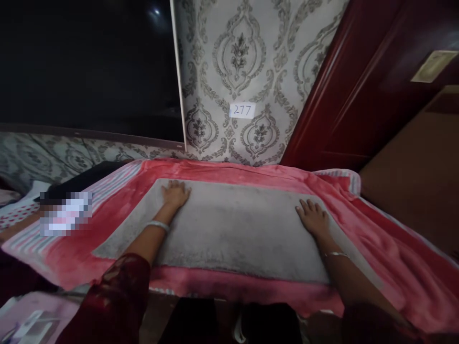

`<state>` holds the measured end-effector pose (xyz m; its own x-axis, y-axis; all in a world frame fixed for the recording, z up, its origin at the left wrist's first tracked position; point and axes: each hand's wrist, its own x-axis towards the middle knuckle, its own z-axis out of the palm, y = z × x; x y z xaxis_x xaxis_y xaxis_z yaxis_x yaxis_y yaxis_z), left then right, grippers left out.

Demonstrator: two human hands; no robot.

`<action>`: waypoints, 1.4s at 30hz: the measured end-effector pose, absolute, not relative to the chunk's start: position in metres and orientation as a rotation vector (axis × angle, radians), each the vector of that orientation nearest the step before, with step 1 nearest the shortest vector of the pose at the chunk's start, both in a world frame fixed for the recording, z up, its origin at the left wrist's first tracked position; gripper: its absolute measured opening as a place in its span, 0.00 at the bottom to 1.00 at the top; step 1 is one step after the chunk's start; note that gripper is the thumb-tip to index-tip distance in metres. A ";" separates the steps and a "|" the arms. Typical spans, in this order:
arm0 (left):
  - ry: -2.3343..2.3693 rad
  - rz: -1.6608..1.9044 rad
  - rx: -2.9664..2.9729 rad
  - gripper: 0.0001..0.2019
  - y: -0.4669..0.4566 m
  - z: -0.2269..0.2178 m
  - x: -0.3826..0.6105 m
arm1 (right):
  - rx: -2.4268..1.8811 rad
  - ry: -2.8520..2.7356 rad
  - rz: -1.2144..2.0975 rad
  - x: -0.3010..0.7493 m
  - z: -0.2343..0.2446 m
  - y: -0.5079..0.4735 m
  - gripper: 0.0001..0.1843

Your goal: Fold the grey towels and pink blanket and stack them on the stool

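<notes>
A grey fuzzy mat (233, 229) lies flat on a pink-red blanket (387, 258). My left hand (174, 193) rests palm down near the mat's far left corner, fingers stretched out. My right hand (312, 216) lies flat near the mat's far right edge, fingers spread. Both wrists carry thin bangles, and a dark red patterned sleeve covers my left upper arm. Neither hand holds anything.
A patterned wall with a small paper label reading 277 (242, 110) stands behind. A dark red wooden door (362, 86) is at the right, a dark screen (86, 62) at the left. Striped cloth (107, 186) and a dark object lie at the blanket's left.
</notes>
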<state>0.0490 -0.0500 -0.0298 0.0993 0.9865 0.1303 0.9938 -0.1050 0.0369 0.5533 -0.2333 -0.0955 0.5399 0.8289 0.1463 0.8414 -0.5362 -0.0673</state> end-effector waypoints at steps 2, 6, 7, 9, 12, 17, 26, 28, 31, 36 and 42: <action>-1.974 -0.208 -2.377 0.32 -0.059 -0.037 0.064 | -2.672 -1.417 -0.054 0.551 -0.085 -0.232 0.35; -1.976 -0.199 -2.408 0.33 -0.065 -0.045 0.071 | -2.698 -1.294 0.024 0.514 -0.058 -0.212 0.35; -1.975 -0.202 -2.405 0.33 -0.065 -0.045 0.070 | -2.652 -1.344 -0.035 0.495 -0.052 -0.203 0.34; -1.969 -0.205 -2.401 0.33 -0.063 -0.044 0.068 | -2.451 -1.649 -0.112 0.446 -0.044 -0.182 0.32; -1.946 -0.215 -2.403 0.33 -0.063 -0.043 0.066 | -2.170 -2.042 -0.029 0.370 -0.042 -0.156 0.33; -1.895 -0.222 -2.400 0.33 -0.061 -0.044 0.064 | -1.860 -2.350 0.059 0.325 -0.049 -0.138 0.32; -1.904 -0.170 -2.399 0.34 -0.058 -0.042 0.065 | -2.605 -1.750 0.056 0.516 -0.054 -0.182 0.33; -1.909 -0.176 -2.400 0.34 -0.058 -0.042 0.065 | -2.724 -1.574 0.024 0.564 -0.060 -0.205 0.33; -1.912 -0.209 -2.410 0.35 -0.056 -0.042 0.065 | -2.796 -1.390 -0.012 0.612 -0.073 -0.234 0.33; -1.901 -0.213 -2.423 0.36 -0.055 -0.041 0.065 | -2.800 -1.350 -0.075 0.630 -0.083 -0.250 0.32; -1.878 -0.215 -2.452 0.38 -0.062 -0.029 0.070 | -2.808 -1.278 0.074 0.609 -0.054 -0.243 0.32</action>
